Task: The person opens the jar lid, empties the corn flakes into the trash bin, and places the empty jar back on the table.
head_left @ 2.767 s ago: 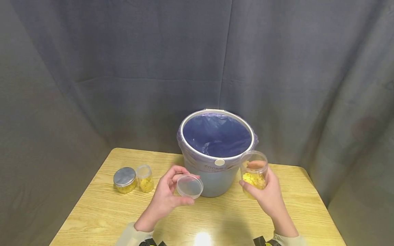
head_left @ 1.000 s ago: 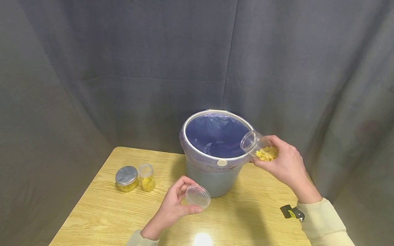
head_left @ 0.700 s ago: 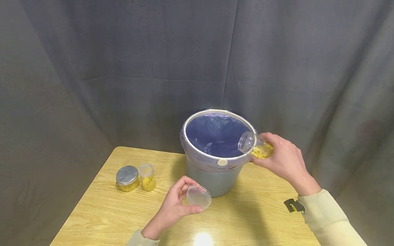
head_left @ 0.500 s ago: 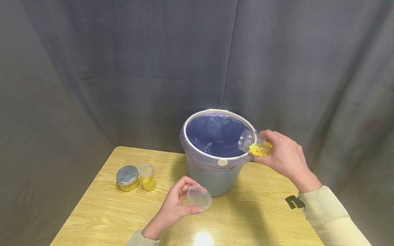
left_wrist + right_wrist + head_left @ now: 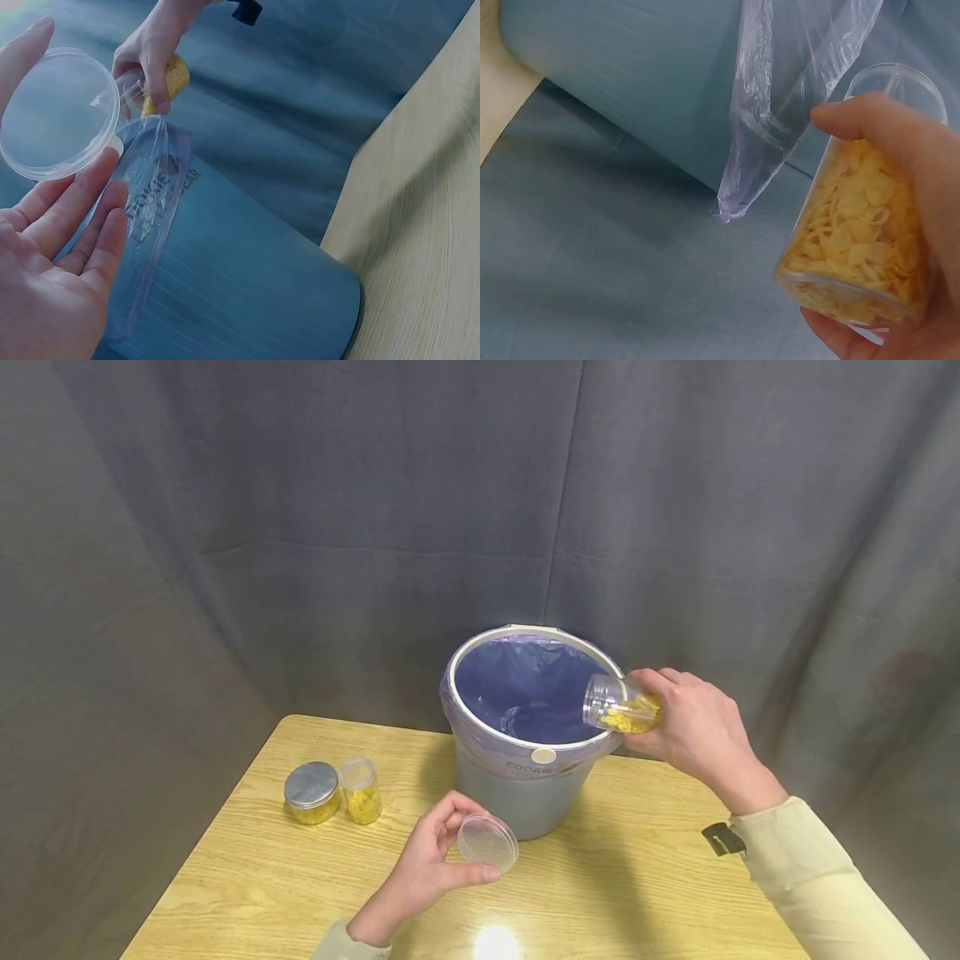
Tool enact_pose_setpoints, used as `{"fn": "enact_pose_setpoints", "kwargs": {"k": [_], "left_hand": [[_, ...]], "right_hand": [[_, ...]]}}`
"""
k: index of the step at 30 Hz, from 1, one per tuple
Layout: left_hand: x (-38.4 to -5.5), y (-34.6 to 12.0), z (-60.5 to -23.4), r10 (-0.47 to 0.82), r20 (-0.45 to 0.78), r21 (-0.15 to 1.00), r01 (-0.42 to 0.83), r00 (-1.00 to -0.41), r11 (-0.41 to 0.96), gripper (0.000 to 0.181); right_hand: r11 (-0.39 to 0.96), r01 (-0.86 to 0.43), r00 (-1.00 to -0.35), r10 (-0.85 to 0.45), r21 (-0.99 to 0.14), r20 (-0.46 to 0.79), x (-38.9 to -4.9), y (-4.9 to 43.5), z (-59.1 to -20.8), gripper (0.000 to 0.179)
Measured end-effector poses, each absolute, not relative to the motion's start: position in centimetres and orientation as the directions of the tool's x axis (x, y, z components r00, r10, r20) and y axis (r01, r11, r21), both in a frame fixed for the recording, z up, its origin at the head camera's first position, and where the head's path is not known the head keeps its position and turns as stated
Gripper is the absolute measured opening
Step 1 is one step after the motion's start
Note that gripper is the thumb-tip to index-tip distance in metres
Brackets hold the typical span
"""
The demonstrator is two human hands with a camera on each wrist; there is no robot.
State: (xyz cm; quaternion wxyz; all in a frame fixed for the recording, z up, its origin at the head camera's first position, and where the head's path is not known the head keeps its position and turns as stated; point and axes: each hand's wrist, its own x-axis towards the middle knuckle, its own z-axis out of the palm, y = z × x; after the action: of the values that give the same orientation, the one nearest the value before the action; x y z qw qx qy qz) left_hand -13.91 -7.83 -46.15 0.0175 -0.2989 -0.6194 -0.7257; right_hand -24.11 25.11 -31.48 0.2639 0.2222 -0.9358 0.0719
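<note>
My right hand (image 5: pixel 693 718) grips a clear plastic jar (image 5: pixel 600 700) of yellow flakes, tipped nearly onto its side, its open mouth over the right rim of a grey trash can (image 5: pixel 517 793). In the right wrist view the flakes (image 5: pixel 859 217) fill much of the jar, with the thumb and fingers wrapped round it. My left hand (image 5: pixel 431 860) pinches a round clear lid (image 5: pixel 487 842) between thumb and fingers, in front of the can. The left wrist view shows that lid (image 5: pixel 56 116) close up, with the lower fingers spread beneath it.
A purple plastic bag (image 5: pixel 525 685) lines the can under a white ring. At the left of the wooden table (image 5: pixel 247 877) stand a silver-lidded jar (image 5: pixel 312 793) and a slimmer clear jar (image 5: pixel 362 792), both holding yellow bits. A grey curtain (image 5: pixel 375 527) hangs behind.
My right hand has brought the jar from upright beside the can to tipped over its rim, and the flakes have slid toward the mouth. My left hand has shifted slightly right with the lid.
</note>
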Motion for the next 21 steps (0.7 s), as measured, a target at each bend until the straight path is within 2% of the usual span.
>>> {"fn": "enact_pose_setpoints", "kwargs": {"k": [21], "left_hand": [[-13.93,-7.95,-46.34,0.358,0.514,0.857,0.442,-0.78,-0.266,0.05]], "right_hand": [[0.858,-0.512,-0.723,-0.452,0.034,0.522,-24.42,25.12,-31.82,0.065]]}}
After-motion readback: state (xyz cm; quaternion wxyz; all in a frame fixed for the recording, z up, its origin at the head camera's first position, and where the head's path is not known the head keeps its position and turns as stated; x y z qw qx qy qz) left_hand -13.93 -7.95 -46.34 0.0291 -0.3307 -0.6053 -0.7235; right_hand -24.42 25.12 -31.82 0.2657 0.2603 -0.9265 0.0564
